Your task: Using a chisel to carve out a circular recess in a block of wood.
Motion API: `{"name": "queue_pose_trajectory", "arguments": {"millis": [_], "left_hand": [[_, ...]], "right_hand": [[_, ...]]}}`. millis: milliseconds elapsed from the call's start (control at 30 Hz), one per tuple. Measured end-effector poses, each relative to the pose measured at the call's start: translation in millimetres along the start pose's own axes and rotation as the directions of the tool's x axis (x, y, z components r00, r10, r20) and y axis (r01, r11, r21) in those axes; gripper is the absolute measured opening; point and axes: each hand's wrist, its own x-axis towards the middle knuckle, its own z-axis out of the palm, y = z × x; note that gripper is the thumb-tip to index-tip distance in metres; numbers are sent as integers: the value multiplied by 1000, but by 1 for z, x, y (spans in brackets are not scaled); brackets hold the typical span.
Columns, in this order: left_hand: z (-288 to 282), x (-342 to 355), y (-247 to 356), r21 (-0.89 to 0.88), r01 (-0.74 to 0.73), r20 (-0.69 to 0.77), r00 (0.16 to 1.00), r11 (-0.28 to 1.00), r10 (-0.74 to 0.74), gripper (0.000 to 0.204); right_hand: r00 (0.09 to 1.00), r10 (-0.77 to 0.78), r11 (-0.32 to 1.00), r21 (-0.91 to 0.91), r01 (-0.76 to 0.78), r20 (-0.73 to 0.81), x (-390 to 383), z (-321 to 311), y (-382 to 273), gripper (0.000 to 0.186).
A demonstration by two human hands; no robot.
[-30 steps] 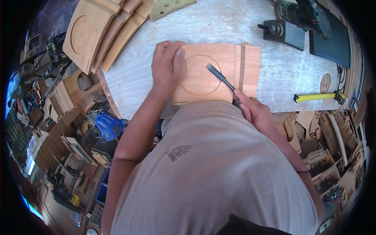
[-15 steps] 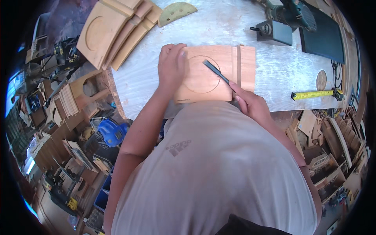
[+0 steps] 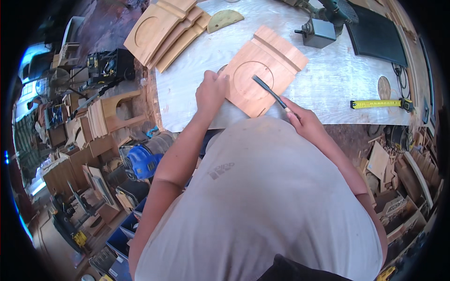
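A light wooden board (image 3: 286,75) lies slantwise in front of me, with a shallow round recess (image 3: 243,77) and a groove across its far end. My left hand (image 3: 212,91) grips the board's left edge between thumb and fingers; some fingertips are hidden. My right hand (image 3: 302,117) is closed round the handle of a chisel (image 3: 268,88). The chisel's blade points away and to the left, over the recess. Whether its tip touches the wood I cannot tell.
Similar recessed boards (image 3: 161,28) are stacked at the far left of the worktable (image 3: 337,84), beside a half-round piece (image 3: 225,19). A grey metal box (image 3: 319,33) stands at the far right. An extended tape measure (image 3: 377,104) lies at the right. A blue-topped machine (image 3: 143,161) stands on the left.
The board has turned counterclockwise, its grooved end now pointing away to the upper right. My left hand has moved to its left corner, and the chisel has stayed over the recess.
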Motion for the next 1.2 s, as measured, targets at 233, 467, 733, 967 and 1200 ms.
{"name": "queue_pose_trajectory", "arguments": {"millis": [233,467,733,967,1200], "left_hand": [[30,-22,10,-41,-17,-44,999,999,15,35],[3,-5,22,195,-144,404,913,970,54,37],[46,38,18,-285,-239,73,960,928,269,44],[61,47,2,-421,-333,-26,934,844,356,45],[59,48,1,-404,-285,34,945,869,325,45]], "right_hand": [[971,190,980,-83,-179,146,-5,-15,-27,49],[994,97,995,-16,-96,52,-30,-11,-14,46],[963,249,967,20,-252,104,-31,-6,-21,42],[954,287,950,102,-296,89,-26,-3,-30,43],[939,328,931,136,-340,99,-26,-2,-20,42]]}}
